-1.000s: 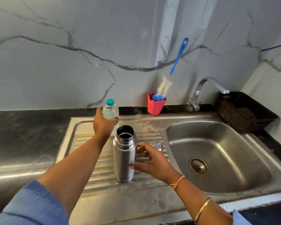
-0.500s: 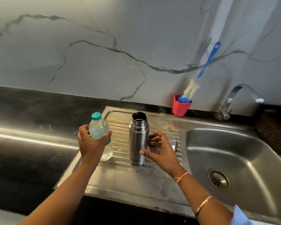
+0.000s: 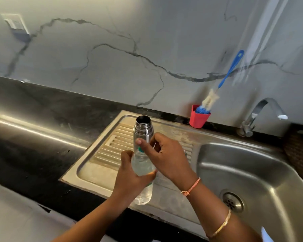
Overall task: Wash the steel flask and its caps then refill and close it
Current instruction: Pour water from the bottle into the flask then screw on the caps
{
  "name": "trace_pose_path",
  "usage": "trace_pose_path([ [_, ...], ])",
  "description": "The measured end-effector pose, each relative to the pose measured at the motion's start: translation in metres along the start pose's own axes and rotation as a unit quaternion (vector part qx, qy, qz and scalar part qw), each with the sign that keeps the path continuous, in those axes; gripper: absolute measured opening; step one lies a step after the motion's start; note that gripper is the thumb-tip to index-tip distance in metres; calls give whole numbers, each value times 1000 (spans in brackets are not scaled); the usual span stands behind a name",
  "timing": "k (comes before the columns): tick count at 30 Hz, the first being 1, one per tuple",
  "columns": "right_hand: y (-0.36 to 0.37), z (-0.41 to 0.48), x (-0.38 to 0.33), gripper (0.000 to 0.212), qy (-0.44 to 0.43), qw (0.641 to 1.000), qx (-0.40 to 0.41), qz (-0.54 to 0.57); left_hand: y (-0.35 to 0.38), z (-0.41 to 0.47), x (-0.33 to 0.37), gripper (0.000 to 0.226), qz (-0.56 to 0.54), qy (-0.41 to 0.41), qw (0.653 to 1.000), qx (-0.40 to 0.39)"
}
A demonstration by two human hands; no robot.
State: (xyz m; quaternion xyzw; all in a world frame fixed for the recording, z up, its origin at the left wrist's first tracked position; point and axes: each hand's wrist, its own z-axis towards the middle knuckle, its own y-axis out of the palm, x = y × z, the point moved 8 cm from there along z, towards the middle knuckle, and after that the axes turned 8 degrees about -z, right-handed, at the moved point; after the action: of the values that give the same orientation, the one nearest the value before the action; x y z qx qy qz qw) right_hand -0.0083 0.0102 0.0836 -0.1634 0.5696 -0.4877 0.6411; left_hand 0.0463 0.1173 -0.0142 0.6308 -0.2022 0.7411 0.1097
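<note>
Both hands now hold the bottle (image 3: 142,166): left hand (image 3: 129,179) gripping, right hand (image 3: 166,158) pinching cap (image 3: 140,149).

There is just one camera. It sits on the person's head and looks forward and down. The left hand (image 3: 129,179) and right hand (image 3: 166,159) are close below it, near the middle of the view. The wide lens bends the edges. The wall (image 3: 112,41) fills the top, the dark counter (image 3: 33,119) runs off to the left, and the sink (image 3: 252,172) and tap (image 3: 262,110) sit at the right.
</note>
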Motion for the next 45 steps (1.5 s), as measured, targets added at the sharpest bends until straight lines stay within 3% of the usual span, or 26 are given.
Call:
trace_pose_path([
  [4,-23,-1,-5,36,-47,979,-27,-194,33,-4,11,81,9,18,998,-57],
  [8,-27,-5,-3,34,-79,969,-64,-227,51,1,18,69,-18,19,994,-108],
  [13,-30,-6,-1,31,-147,946,-139,-252,64,8,14,63,-30,12,992,-120],
  [16,-38,-2,3,33,-139,944,-176,-241,69,14,16,62,-9,23,994,-110],
  [20,-53,9,11,55,-76,946,-110,-296,74,19,24,68,20,52,993,-106],
  [22,-55,13,13,55,-64,938,-92,-329,74,21,26,71,31,60,992,-105],
  [27,-49,11,13,34,-108,943,-173,-263,73,21,23,64,40,57,991,-113],
  [29,-48,9,14,38,-111,948,-196,-226,73,20,20,64,34,45,992,-117],
  [32,-43,9,23,57,-66,952,-185,-235,74,18,20,64,38,44,991,-120],
  [36,-40,12,21,47,-81,939,-144,-301,72,18,19,65,46,44,991,-115],
  [40,-38,10,15,33,-126,949,-186,-223,68,16,15,65,51,38,992,-111],
  [45,-47,16,16,21,-151,969,-178,-80,61,16,12,67,40,17,994,-105],
])
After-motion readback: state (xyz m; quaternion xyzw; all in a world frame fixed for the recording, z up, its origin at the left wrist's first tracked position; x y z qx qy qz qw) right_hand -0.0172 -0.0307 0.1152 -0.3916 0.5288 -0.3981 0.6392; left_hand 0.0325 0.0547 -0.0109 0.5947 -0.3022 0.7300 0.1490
